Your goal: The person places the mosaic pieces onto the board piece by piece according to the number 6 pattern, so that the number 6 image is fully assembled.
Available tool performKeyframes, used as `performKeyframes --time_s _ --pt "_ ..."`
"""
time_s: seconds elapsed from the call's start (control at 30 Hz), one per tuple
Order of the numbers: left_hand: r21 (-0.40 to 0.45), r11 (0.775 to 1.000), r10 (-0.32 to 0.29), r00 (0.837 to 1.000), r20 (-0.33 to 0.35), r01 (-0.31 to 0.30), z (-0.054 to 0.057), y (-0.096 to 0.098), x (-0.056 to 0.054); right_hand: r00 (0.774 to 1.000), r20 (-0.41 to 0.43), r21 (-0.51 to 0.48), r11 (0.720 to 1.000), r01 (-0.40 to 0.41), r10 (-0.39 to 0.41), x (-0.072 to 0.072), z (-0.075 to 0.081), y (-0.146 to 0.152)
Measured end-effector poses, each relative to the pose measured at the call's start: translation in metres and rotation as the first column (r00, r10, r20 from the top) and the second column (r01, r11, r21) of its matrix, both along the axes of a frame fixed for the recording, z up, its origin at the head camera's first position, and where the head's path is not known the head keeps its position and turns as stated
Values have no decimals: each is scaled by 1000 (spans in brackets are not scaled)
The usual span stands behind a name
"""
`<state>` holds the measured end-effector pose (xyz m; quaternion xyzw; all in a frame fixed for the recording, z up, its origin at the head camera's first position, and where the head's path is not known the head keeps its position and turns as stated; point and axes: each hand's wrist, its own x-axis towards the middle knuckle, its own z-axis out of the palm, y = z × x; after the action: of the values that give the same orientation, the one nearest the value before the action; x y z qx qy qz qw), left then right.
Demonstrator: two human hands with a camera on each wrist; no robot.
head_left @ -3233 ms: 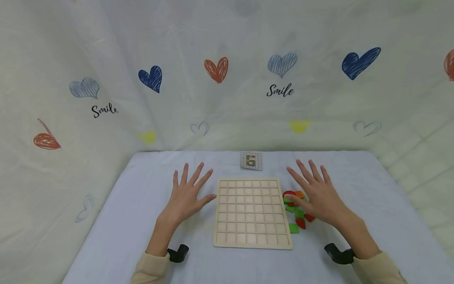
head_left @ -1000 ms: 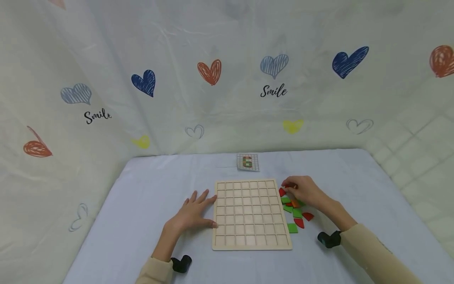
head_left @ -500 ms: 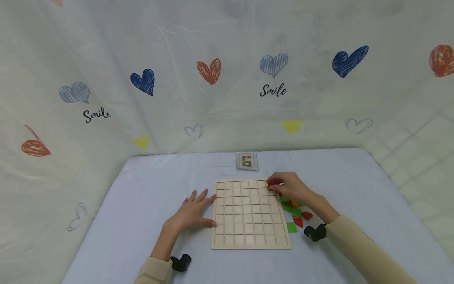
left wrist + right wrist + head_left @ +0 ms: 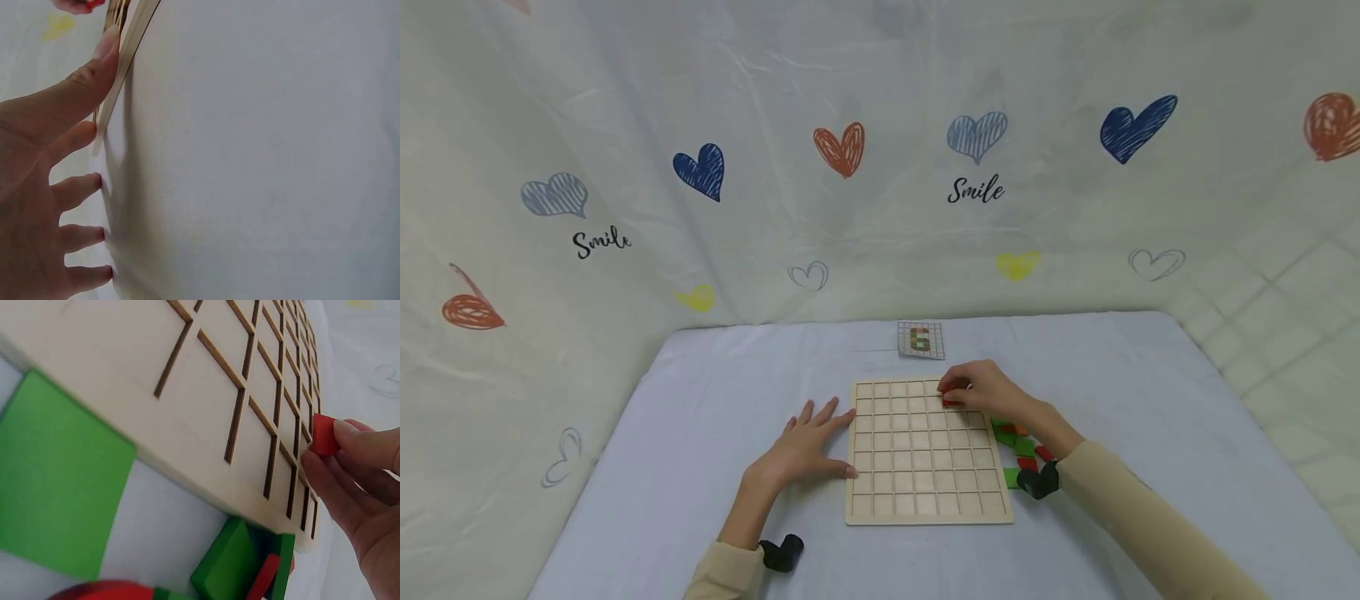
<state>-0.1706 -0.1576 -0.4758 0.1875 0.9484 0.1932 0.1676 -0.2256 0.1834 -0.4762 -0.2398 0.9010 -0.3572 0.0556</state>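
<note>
A pale wooden grid board lies on the white-covered table. My left hand is spread at the board's left side, thumb and a fingertip touching its edge; the left wrist view shows the thumb on the rim. Between the thumb and fingers of my right hand is a small red tile, pinched over the far right part of the board. Its full outline is partly covered by the fingers. Green tiles and red tiles lie along the board's right edge, some hidden behind the right wrist.
Behind the board lies a small gridded card with a coloured pattern. An orange tile sits among the loose pieces. A square green tile rests against the board's edge. The wall sheet with printed hearts rises behind the table.
From hovering apart, my left hand came to the board's left edge. My right hand picked a red tile from the pile and carried it leftward over the board.
</note>
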Motion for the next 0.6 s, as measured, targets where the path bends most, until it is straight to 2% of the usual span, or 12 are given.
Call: performKeyframes --time_s 0.27,0.6 --pt "18 1000 -1 1000 -6 1 -2 -1 -1 1000 16 41 999 -10 9 -6 2 -15" --pt "17 1000 8 1000 -6 -8 -3 -1 0 998 -37 90 995 -43 47 -9 -4 -23"
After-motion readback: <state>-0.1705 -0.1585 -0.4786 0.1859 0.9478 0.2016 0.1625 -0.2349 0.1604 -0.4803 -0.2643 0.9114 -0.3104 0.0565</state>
